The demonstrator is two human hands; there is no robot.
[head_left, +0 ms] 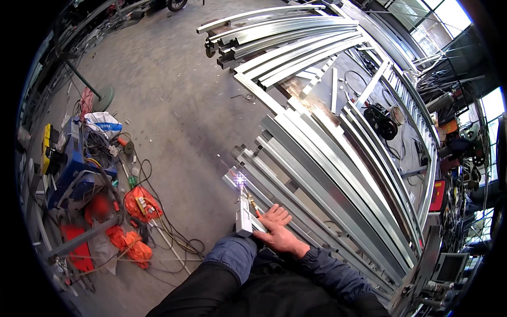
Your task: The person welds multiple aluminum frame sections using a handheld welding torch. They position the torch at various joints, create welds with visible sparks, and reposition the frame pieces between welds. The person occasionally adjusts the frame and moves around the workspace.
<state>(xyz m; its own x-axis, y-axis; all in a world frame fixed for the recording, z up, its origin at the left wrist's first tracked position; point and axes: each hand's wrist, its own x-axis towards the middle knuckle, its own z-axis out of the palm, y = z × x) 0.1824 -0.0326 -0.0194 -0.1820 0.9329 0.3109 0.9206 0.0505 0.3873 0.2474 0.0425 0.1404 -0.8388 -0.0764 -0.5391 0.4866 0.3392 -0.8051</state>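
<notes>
A white-violet glare [240, 180] burns at the end of a grey metal profile, one of several laid side by side. My right hand [285, 240] is closed around a welding torch [252, 202] with a brass-coloured neck, its tip pointing at the glare. Just beyond it, my left hand [277, 215] shows spread fingers pointing right over the profiles; its palm and wrist are hidden. A short, box-shaped grey metal piece [244, 217] stands upright beside the torch, close to my left sleeve [232, 256]. What supports this piece cannot be seen.
Long shiny metal profiles [317, 137] lie fanned out to the right. More profiles [285, 34] are stacked farther off. A black cable reel [380, 121] sits among them. On the left are a blue machine [79, 179], orange bags [132, 245] and tangled cables [174, 238] on the floor.
</notes>
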